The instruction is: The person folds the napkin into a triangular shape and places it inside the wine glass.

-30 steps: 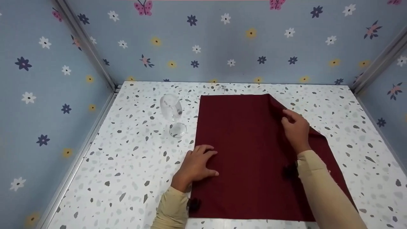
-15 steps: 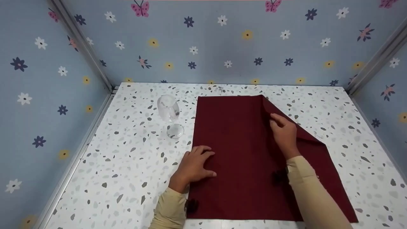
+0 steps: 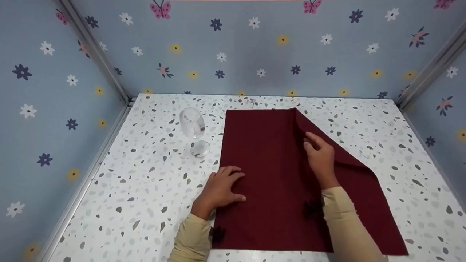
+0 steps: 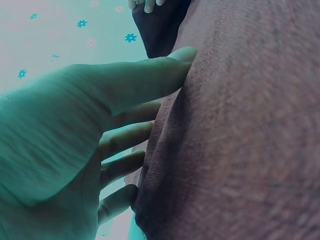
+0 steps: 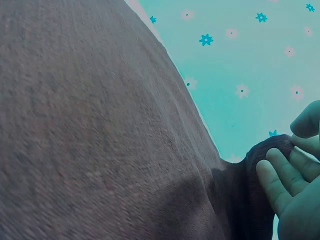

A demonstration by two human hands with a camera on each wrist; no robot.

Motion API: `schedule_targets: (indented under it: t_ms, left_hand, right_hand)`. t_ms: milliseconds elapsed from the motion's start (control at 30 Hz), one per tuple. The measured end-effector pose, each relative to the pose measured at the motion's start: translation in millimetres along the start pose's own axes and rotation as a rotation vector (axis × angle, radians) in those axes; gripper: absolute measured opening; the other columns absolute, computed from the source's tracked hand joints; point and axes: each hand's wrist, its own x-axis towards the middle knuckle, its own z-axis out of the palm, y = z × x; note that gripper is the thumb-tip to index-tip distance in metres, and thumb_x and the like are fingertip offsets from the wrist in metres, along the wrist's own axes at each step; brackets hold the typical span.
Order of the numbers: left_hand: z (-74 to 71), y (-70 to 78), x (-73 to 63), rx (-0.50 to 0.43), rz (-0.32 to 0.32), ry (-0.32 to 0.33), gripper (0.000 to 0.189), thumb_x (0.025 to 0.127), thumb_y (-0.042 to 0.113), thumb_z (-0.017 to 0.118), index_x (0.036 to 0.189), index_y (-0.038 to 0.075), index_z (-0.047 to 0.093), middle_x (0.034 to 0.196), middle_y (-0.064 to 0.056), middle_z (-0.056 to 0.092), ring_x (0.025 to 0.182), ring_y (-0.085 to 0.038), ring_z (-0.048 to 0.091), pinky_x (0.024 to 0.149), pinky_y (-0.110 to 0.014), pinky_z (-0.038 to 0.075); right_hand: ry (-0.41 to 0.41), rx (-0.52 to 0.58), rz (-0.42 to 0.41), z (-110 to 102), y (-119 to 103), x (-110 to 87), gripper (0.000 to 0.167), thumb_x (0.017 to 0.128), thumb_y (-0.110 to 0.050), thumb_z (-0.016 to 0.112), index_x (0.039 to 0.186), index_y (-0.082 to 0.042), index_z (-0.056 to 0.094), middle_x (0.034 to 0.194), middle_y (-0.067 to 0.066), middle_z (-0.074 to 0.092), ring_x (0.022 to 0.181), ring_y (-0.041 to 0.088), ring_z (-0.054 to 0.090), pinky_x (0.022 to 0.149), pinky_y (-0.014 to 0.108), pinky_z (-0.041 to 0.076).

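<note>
A maroon cloth (image 3: pixel 262 156) lies on the speckled table, its right side lifted and turned over toward the middle. My right hand (image 3: pixel 321 160) pinches the raised edge between thumb and fingers. In the right wrist view, that hand (image 5: pixel 295 172) has the bunched cloth edge (image 5: pixel 270 150) at its fingertips. Along the cloth's left edge, my left hand (image 3: pixel 220 189) rests with fingers spread and thumb out. The left wrist view shows the left hand's thumb and fingers (image 4: pixel 145 77) touching the cloth (image 4: pixel 250 125), not curled round it.
A clear stemmed glass (image 3: pixel 192 123) is on the table left of the cloth, beyond my left hand. Flower-patterned panels (image 3: pixel 255 47) enclose the back and sides, with metal posts (image 3: pixel 98 54) at the corners. The speckled tabletop (image 3: pixel 145 163) shows around the cloth.
My right hand has drawn the lifted edge leftward and slightly toward me, so the turned-over part has grown. The left hand stays at the left edge. The glass stands as before.
</note>
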Motion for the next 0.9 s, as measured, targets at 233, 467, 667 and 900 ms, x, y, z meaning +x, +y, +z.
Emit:
schedule_targets:
  t_ms: [233, 467, 667, 900]
  left_hand:
    - [0.6, -1.8, 0.3, 0.0, -0.003, -0.02, 0.071, 0.081, 0.049, 0.081, 0.141, 0.016, 0.059, 0.146, -0.001, 0.048, 0.137, -0.024, 0.038, 0.1, -0.048, 0.036]
    - [2.2, -1.2, 0.8, -0.023, 0.019, -0.004, 0.07, 0.082, 0.047, 0.081, 0.14, 0.015, 0.06, 0.145, -0.002, 0.049, 0.137, -0.025, 0.039, 0.099, -0.049, 0.036]
    - [3.0, -1.8, -0.7, -0.011, 0.019, 0.004, 0.067, 0.081, 0.046, 0.082, 0.138, 0.016, 0.062, 0.144, -0.001, 0.05, 0.136, -0.024, 0.041, 0.098, -0.049, 0.037]
    - [-0.9, -0.4, 0.8, 0.022, 0.007, 0.018, 0.067, 0.082, 0.047, 0.081, 0.138, 0.015, 0.061, 0.143, -0.002, 0.05, 0.135, -0.024, 0.041, 0.098, -0.048, 0.038]
  right_hand:
    - [-0.045, 0.039, 0.022, 1.8, -34.5, -20.5, 0.036, 0.095, 0.005, 0.06, 0.13, 0.012, 0.06, 0.124, 0.03, 0.063, 0.118, 0.039, 0.06, 0.089, 0.019, 0.045]
    - [-0.058, 0.089, 0.017, 4.5, -37.0, -30.3, 0.039, 0.097, 0.004, 0.059, 0.135, 0.011, 0.056, 0.13, 0.031, 0.059, 0.123, 0.041, 0.056, 0.093, 0.025, 0.045]
    - [-0.069, 0.086, -0.047, 13.3, -32.7, -44.1, 0.039, 0.097, 0.006, 0.057, 0.135, 0.013, 0.054, 0.132, 0.03, 0.057, 0.122, 0.042, 0.056, 0.091, 0.02, 0.045]
    - [-0.035, 0.067, -0.285, 25.7, -38.3, -45.9, 0.035, 0.094, 0.013, 0.057, 0.129, 0.013, 0.059, 0.127, 0.03, 0.06, 0.113, 0.041, 0.06, 0.087, 0.019, 0.048]
